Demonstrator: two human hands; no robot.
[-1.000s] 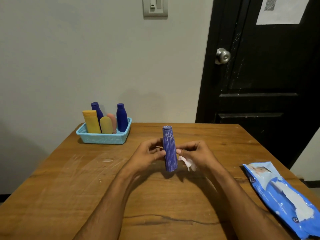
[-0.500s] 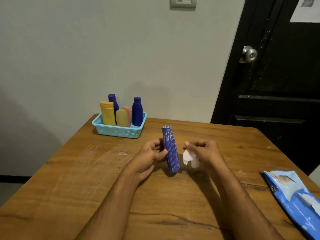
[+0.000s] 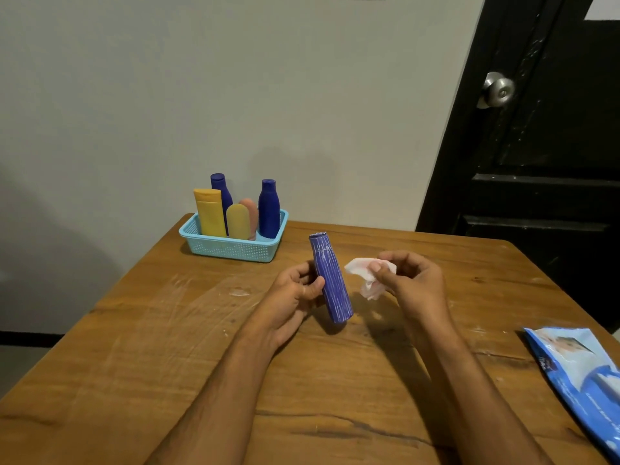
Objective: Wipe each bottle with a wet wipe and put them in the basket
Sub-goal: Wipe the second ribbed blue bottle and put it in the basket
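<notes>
My left hand (image 3: 295,293) grips a blue bottle with thin white stripes (image 3: 330,276), held cap-up and tilted left over the middle of the wooden table (image 3: 134,347). A hand's width to its right, my right hand (image 3: 411,280) pinches a crumpled white wet wipe (image 3: 367,275), clear of the bottle. At the table's far left corner sits a light-blue basket (image 3: 235,248) holding several bottles: two dark blue ones (image 3: 268,208), a yellow tube (image 3: 209,211), and two orange ones.
A blue pack of wet wipes (image 3: 580,374) lies at the table's right edge. A grey wall stands behind the table, and a black door with a metal knob (image 3: 496,90) is at the back right.
My right hand with the wipe has drawn away from the bottle to the right. The bottle now leans further left. The camera has turned left, shifting everything rightward in view.
</notes>
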